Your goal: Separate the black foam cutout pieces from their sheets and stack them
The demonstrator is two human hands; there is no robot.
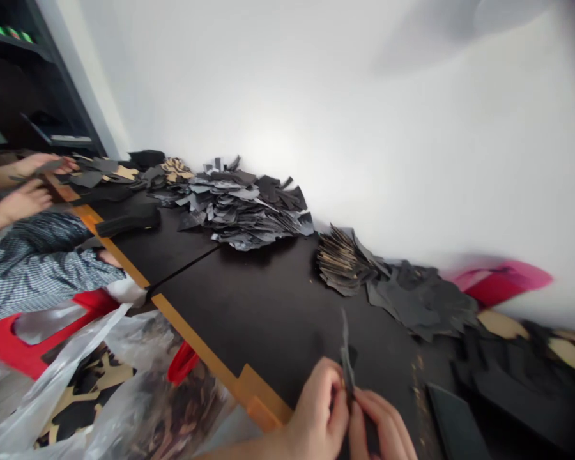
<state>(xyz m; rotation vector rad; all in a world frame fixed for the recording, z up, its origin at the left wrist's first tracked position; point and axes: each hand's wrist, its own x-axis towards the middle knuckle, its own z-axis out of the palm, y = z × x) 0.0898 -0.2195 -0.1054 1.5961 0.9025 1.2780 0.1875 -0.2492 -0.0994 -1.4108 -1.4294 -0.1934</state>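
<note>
My left hand (316,412) and my right hand (381,425) meet at the bottom edge of the head view. Both pinch a thin dark cut piece (346,348) that stands on edge between the fingertips, above the dark table (268,319). A fanned stack of dark pieces with tan backs (340,259) lies just beyond, with a flat heap of black pieces (421,297) to its right.
A large heap of grey and black pieces (242,204) sits mid-table. At the far left another person's hands (29,182) handle pieces; their checked sleeve (38,262) rests by a red stool (9,348). A clear plastic bag (100,383) of scraps lies below the table's orange edge (206,351).
</note>
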